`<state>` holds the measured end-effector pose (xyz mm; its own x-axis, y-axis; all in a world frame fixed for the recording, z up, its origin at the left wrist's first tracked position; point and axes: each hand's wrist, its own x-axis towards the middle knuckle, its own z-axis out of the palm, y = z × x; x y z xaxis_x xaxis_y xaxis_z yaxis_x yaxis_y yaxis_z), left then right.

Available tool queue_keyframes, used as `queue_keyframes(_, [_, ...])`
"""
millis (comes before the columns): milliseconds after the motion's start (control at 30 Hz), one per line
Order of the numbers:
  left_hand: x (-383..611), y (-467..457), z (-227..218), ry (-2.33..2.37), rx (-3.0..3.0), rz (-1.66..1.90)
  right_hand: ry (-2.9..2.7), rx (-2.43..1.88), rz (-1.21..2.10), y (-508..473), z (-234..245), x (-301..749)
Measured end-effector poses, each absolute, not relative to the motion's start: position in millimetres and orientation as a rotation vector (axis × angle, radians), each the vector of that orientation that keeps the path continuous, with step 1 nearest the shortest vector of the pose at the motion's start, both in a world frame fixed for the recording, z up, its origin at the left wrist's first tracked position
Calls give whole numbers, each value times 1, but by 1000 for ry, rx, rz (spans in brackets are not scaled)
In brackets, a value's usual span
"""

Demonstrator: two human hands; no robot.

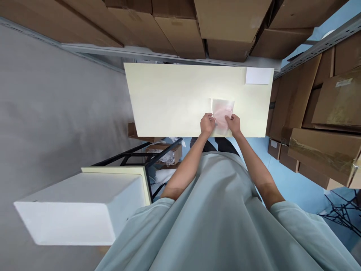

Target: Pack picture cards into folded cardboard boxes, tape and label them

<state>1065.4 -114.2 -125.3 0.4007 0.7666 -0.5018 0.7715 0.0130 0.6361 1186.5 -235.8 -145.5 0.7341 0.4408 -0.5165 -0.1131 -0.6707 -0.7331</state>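
Observation:
A thin, see-through plastic bag [222, 112] with something pinkish and flat in it lies at the front of the pale cream table [169, 98]. My left hand [207, 123] is closed at its left edge, thumb and fingers pinched together. On the other side my right hand [233, 123] pinches the bag's right edge. A small dark spot shows on the bag near my left fingertips; it is too small to name. What the pinkish contents are I cannot make out.
A flat white rectangle [257, 76] lies at the table's back right corner. Cardboard boxes [177, 34] line a shelf behind, and more boxes [324, 150] are stacked at right. A large white bin [73, 210] stands on a black-framed stand at lower left.

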Motion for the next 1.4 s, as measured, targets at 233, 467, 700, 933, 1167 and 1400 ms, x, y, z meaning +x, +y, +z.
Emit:
queue_keyframes(233, [1059,-113,-109,1304,1722,39,-312,-2104,819,-256,-122,1206])
queue_keyframes(467, [1077,-129,-67,1067,1450,41,-239,-1674,926,-291,-55,1220])
queue_keyframes(700, [1087,-134,-6,984,1438,200,-208,-1645,855,-297,-9,1226])
queue_keyframes(933, [1065,-114,44,838,1282,186,-279,-1808,643,-273,21,1215])
queue_keyframes(1167, [1041,-104,55,730,1156,208,-492,-1688,874,-228,55,1169])
queue_keyframes(1400, [1011,-81,48,752,1181,200,-588,-1898,897,-189,58,1138])
